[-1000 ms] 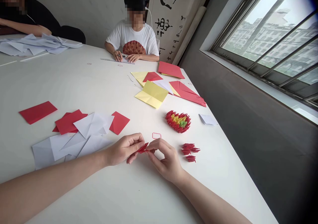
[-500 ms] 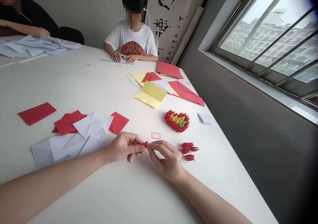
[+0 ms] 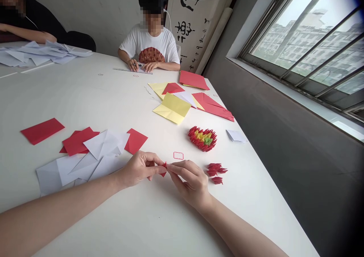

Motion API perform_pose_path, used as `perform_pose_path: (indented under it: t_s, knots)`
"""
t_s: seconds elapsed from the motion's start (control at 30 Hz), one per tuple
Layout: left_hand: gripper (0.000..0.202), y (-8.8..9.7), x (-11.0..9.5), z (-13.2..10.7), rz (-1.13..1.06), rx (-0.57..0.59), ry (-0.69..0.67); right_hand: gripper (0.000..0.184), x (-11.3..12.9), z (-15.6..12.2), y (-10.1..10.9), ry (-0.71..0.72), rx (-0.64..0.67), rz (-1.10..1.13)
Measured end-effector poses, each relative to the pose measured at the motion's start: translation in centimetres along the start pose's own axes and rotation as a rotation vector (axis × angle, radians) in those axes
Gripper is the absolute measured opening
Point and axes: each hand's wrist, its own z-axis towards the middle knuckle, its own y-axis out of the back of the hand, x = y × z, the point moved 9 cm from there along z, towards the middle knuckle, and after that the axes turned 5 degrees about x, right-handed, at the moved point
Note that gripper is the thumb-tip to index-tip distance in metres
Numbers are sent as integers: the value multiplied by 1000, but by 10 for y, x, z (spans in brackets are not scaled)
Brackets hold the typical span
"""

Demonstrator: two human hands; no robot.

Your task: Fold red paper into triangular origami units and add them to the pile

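A small folded red paper piece [image 3: 163, 174] is held up over the table between both hands, mostly covered by fingers. My left hand [image 3: 140, 169] pinches it between thumb and fingers. From the other side, my right hand [image 3: 191, 179] has its thumb and index finger closed on the piece's right edge. Several finished red folded pieces [image 3: 217, 169] lie just right of my right hand. Beyond them sits a cluster of folded pieces [image 3: 202, 138] in red, yellow and green.
White sheets [image 3: 105, 167] and red sheets [image 3: 76, 140] lie left on the white table [image 3: 119, 226]. Yellow paper [image 3: 173, 108] and red paper [image 3: 213, 107] lie farther back. Across the table a person [image 3: 153, 46] handles paper; another person [image 3: 40, 18] sits at far left by piled paper.
The red paper piece has turned between my fingers, and less of it shows. My right fingertips have shifted slightly left, closer to my left thumb.
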Motion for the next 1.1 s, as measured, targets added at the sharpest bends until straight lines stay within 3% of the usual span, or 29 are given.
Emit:
perform_pose_path:
  t_s: [0.17, 0.6, 0.83, 1.1]
  knots:
    - [16, 2, -2, 1, -17, -6, -16, 38, -3, 2, 1, -60, -24, 90]
    - [13, 0, -8, -1, -9, -9, -53, 13, -27, -3, -15, -396, 81, 341]
    - [9, -1, -12, -1, -37, -12, -83, 11, -36, -9, -29, -551, 147, 391]
    - [14, -4, -13, -2, 124, -43, -76, 5, -36, -9, -33, -562, 162, 361]
